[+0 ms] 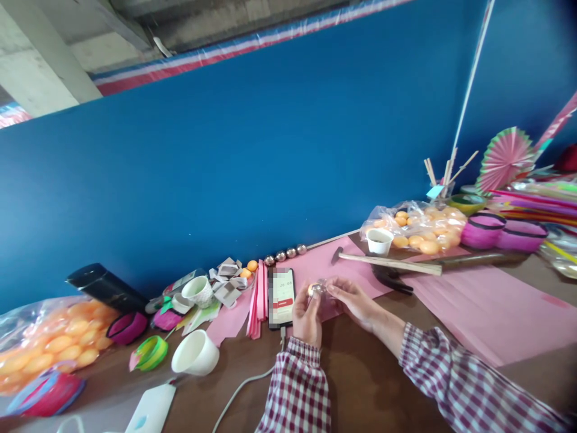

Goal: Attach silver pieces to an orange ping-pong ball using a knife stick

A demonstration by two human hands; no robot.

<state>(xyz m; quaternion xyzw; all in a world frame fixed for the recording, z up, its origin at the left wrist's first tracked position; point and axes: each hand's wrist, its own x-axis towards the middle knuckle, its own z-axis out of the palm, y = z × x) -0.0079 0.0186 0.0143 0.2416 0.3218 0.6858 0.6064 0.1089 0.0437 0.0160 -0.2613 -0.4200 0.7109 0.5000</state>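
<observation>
Above the brown table, my left hand (307,320) is closed around a small shiny metallic-looking ball (317,289). Thin clear plastic seems to surround or trail from the ball. My right hand (354,300) pinches at the ball's right side, thumb and fingertips together; what exactly lies between them is too small to make out. Just left of my hands lies a phone (282,297) with its screen lit and a cable plugged in. Behind them, several similar shiny balls (280,256) stand in a row along the blue wall. Pink paper (322,255) lies under and beyond my fingers.
A hammer (392,263) lies to the right, near a white cup (379,240) and a bag of orange balls (433,225). Leftward are a white bowl (196,353), folded pink strips (258,300), a black bottle-like object (106,288) and another ball bag (58,337). A white cable (243,385) crosses the front.
</observation>
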